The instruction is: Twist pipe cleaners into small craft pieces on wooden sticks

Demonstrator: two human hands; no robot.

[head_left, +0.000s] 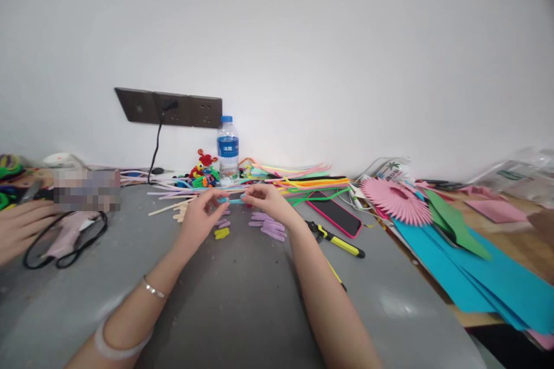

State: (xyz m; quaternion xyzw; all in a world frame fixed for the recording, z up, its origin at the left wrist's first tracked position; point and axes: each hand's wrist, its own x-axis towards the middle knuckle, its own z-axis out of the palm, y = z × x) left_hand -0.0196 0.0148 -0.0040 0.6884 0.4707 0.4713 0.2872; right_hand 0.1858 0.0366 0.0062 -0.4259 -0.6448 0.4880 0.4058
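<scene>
My left hand (201, 213) and my right hand (273, 204) are raised close together over the grey table. Between their pinched fingertips stretches a short light-blue pipe cleaner (236, 201), one end in each hand. Just below my right hand lie several folded purple pipe cleaner pieces (272, 228). A yellow folded piece (222, 233) rests under my left hand, with a few more purple bits beside it. Cream pieces (180, 212) sit to the left, partly hidden by my left hand.
Behind my hands run long coloured pipe cleaners (311, 184) and a water bottle (227, 153). Yellow-and-black pliers (341, 243) and a phone (335, 214) lie right, near blue paper (471, 277). At left, another person's hand (23, 228) is near a pink corded tool (67, 236).
</scene>
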